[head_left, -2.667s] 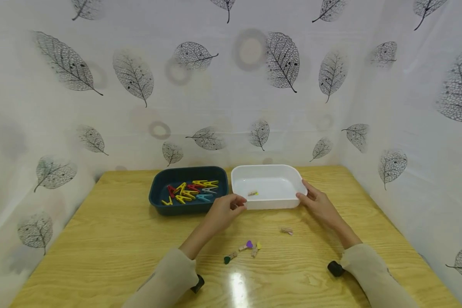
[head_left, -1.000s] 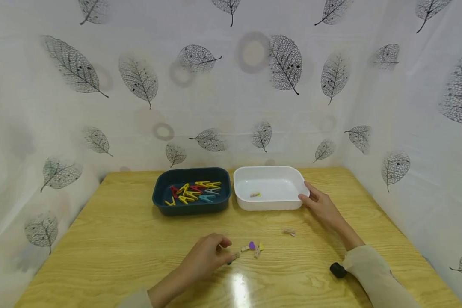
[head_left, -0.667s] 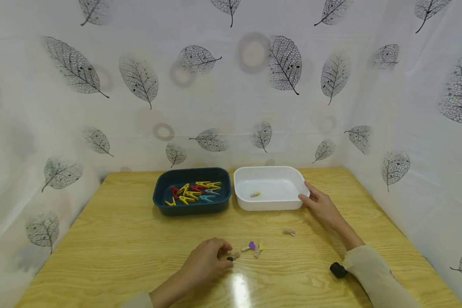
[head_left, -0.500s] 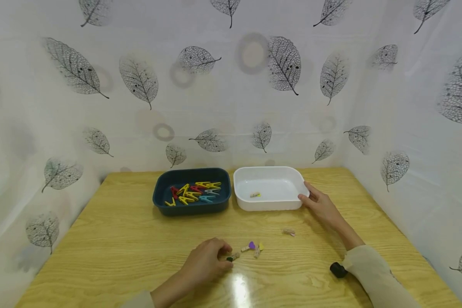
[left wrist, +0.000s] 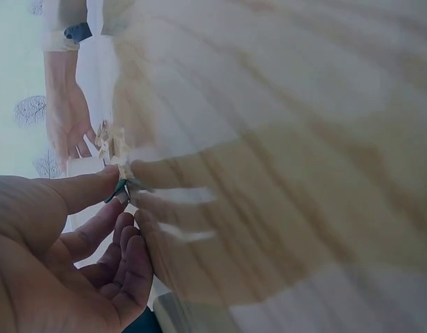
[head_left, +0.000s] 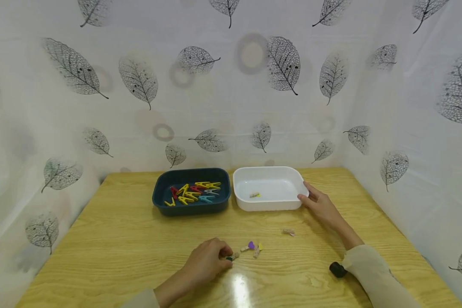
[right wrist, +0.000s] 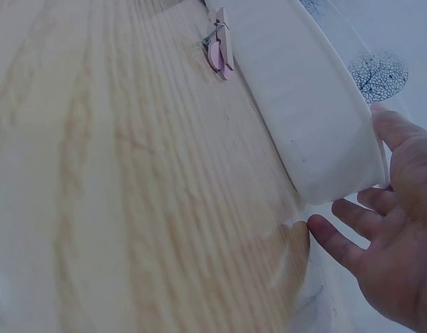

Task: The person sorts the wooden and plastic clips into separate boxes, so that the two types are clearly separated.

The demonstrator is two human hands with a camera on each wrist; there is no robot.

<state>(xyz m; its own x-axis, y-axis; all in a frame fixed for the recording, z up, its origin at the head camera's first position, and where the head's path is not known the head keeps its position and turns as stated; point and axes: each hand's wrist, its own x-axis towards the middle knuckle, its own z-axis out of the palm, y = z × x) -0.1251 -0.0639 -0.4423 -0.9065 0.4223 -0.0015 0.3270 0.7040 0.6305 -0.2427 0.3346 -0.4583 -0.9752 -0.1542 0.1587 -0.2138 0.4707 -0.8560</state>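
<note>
My left hand (head_left: 208, 262) is low over the table and pinches the green end of a small wooden clothespin (head_left: 235, 256) between thumb and forefinger. In the left wrist view the green piece (left wrist: 117, 189) shows at those fingertips. My right hand (head_left: 321, 208) holds the right end of a white tray (head_left: 267, 206), with its thumb and fingers about the corner. One small clothespin (head_left: 255, 195) lies inside that tray. On the table are a clothespin with a purple heart (head_left: 251, 245), one with a yellow heart (head_left: 258, 249) and a pinkish one (head_left: 288, 232).
A dark blue tray (head_left: 192, 209) stands just left of the white one, holding several plastic clothespins (head_left: 191, 194) in yellow, red and blue. Behind the wooden table (head_left: 119, 239) hangs a leaf-patterned curtain (head_left: 223, 98), which also runs along both sides.
The left hand has come from the white tray's front down to the green clothespin, and its fingertips have closed on it. The right hand stays at the tray's corner.
</note>
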